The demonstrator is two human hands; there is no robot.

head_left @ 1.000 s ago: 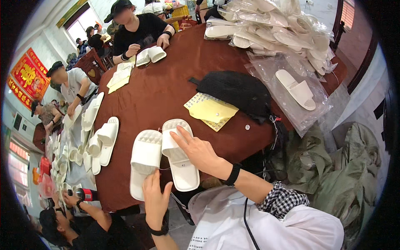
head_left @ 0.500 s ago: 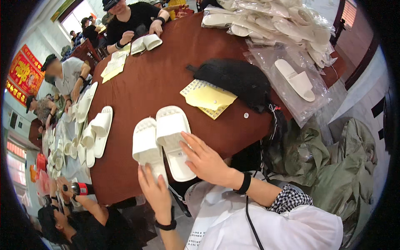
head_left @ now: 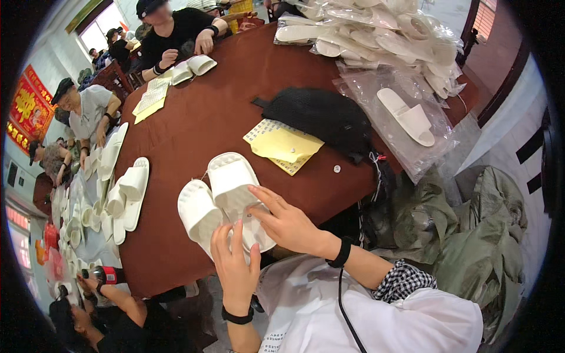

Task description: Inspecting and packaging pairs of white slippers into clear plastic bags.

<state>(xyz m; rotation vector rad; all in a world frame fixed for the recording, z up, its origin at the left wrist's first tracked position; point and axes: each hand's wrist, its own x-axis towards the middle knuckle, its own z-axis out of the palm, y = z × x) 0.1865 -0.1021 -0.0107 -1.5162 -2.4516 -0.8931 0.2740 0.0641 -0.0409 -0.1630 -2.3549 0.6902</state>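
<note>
Two white slide slippers (head_left: pixel 231 177) lie side by side at the near edge of the brown table, toes pointing away from me. My right hand (head_left: pixel 292 228) reaches over the right slipper, fingers stretched and fingertips on its strap edge and insole, beside a small round sticker (head_left: pixel 249 215). Held upright with fingers spread, my left hand (head_left: pixel 236 267) rests against the heel part of the left slipper (head_left: pixel 197 209) and hides some of it. Neither hand wraps round a slipper.
Yellow sticker sheets (head_left: pixel 282 146) lie by a black bag (head_left: pixel 318 117), with a loose round sticker (head_left: pixel 337 169) nearby. Bagged slippers (head_left: pixel 376 35) pile up at the far right; one slipper (head_left: pixel 406 116) lies on clear plastic. More slippers (head_left: pixel 132 188) line the left side. Several people sit round the table.
My left hand has come up and right, its fingers now further over the slippers. The left slipper has turned slightly, and my right fingers have moved onto the right insole. The whole view has shifted a little.
</note>
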